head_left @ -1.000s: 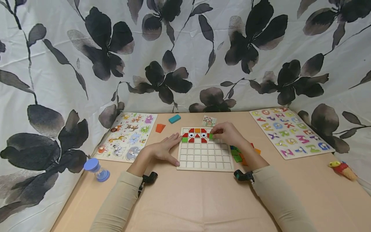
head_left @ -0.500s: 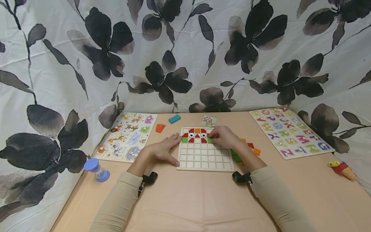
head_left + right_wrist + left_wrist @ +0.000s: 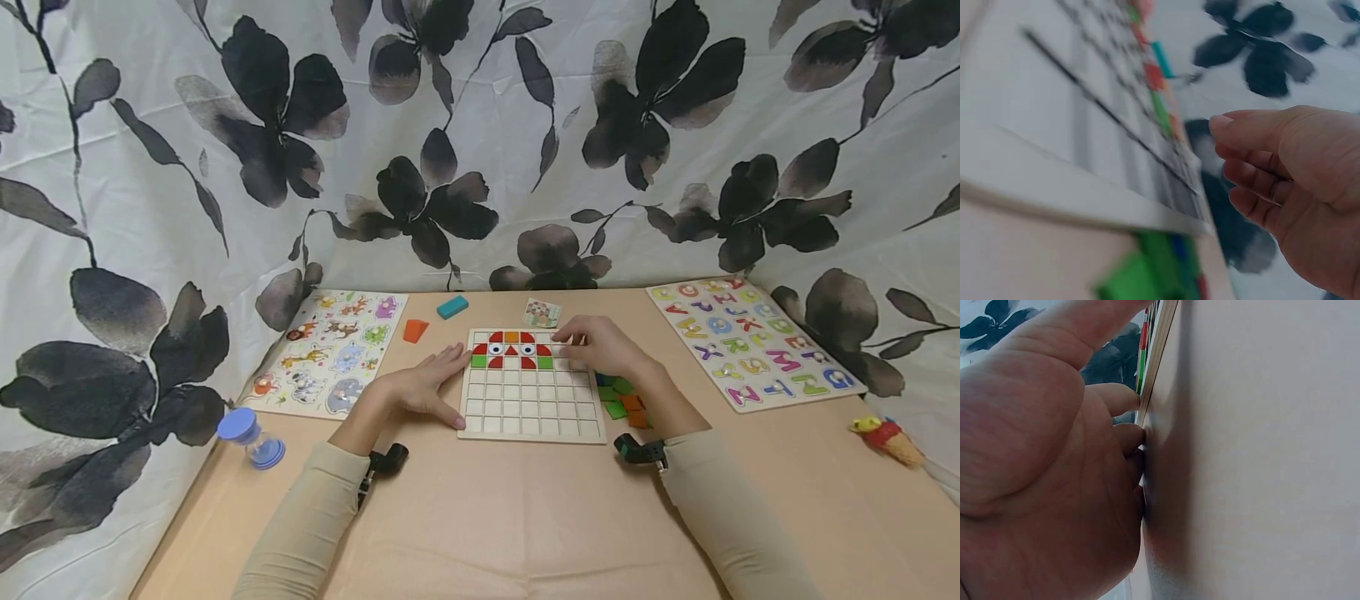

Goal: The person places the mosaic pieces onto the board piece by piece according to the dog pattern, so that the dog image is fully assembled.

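A white grid board (image 3: 528,404) lies on the table, its top rows filled with red, white and orange tiles like a face. Green tiles sit at both ends of the third row, one at the left (image 3: 478,362) and one at the right (image 3: 545,363). My left hand (image 3: 423,387) rests spread along the board's left edge, thumb near the lower corner, fingertips at the rim in the left wrist view. Over the board's upper right hovers my right hand (image 3: 603,348), fingers loosely bent and nothing between them in the right wrist view (image 3: 1300,169).
Loose green tiles (image 3: 616,410) and orange tiles (image 3: 635,412) lie right of the board. Behind it are a pattern card (image 3: 542,313), a blue block (image 3: 452,307) and an orange block (image 3: 415,331). Animal board (image 3: 330,354), alphabet board (image 3: 750,342), sand timer (image 3: 255,442) and small toy (image 3: 888,440) stand around.
My right hand pressed the green tile into the third row's right end, let go of it and drew back to the right. My left hand stayed at the board's edge.
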`<state>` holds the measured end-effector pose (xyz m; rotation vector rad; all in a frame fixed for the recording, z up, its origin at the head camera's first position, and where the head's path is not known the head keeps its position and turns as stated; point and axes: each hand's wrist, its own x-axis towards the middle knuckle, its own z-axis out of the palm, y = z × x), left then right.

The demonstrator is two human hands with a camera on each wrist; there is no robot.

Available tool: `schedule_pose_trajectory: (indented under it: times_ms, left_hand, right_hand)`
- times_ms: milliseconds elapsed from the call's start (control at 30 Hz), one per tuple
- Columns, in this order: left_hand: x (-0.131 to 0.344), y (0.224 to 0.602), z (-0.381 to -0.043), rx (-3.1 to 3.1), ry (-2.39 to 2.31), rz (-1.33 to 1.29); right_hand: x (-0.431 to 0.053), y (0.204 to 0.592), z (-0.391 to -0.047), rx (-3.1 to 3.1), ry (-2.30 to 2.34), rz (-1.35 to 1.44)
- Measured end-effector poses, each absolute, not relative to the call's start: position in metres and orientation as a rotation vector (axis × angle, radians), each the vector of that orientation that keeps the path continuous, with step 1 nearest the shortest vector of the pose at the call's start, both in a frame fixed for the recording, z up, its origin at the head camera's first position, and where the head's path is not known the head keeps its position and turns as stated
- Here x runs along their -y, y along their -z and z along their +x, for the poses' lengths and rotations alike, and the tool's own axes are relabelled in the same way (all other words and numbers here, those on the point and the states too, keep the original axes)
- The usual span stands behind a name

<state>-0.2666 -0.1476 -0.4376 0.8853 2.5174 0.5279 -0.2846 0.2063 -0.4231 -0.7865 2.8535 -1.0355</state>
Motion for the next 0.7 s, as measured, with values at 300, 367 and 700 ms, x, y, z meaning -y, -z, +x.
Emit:
schedule_pose_trajectory:
  times_ms: [300,367,700]
  left_hand:
    - [0.147,0.437,-0.267,-2.52,-0.526,0.879]
    - [0.147,0.437,-0.266,-2.52,-0.527,0.877]
    - [0.147,0.438,-0.266,-2.52,-0.528,0.878]
  right_hand:
    - [-0.261,0.408,-0.282,-2.85,1.129,-0.472]
    - [-0.269,0.41,-0.283,-2.825,1.108,-0.464]
    - [-0.282,0.432,-0.287,-2.561,1.143,-0.274]
